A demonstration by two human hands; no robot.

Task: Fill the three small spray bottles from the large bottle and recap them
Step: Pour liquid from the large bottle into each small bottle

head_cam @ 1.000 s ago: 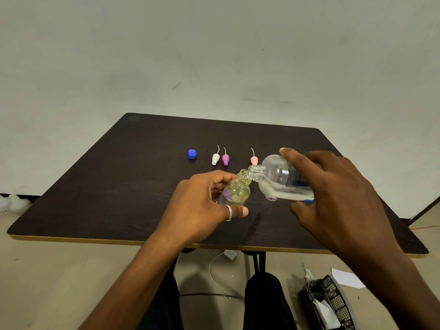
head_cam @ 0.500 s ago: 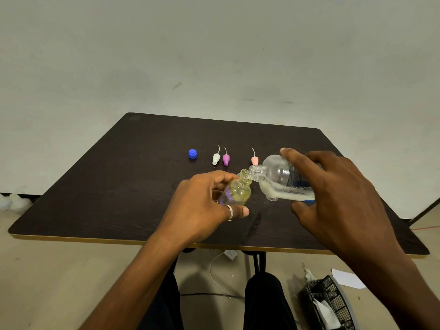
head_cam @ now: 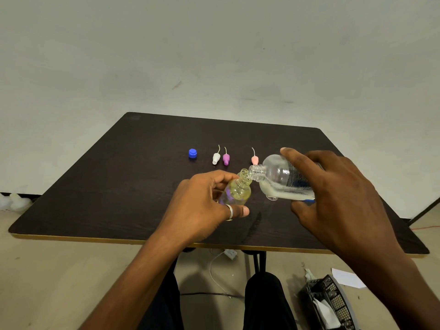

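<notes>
My left hand [head_cam: 204,206] grips a small yellowish spray bottle [head_cam: 239,190], uncapped and tilted toward the right. My right hand [head_cam: 338,198] holds the large clear bottle [head_cam: 278,177] nearly horizontal, its open neck touching the small bottle's mouth. Liquid lies along the large bottle's lower side. Behind my left hand a second small bottle with a purple tint [head_cam: 225,198] shows partly. On the dark table [head_cam: 119,186] lie a blue cap [head_cam: 192,153], a white spray top [head_cam: 216,158], a purple spray top [head_cam: 226,158] and a pink spray top [head_cam: 254,159].
The table's front edge runs just under my wrists. On the floor below at the right stands a black mesh basket [head_cam: 333,303] with paper beside it. A white cable and plug [head_cam: 228,253] hang under the table.
The small bottle and the large bottle's neck stay together. Both hands hold nearly the same pose, with only a slight shift.
</notes>
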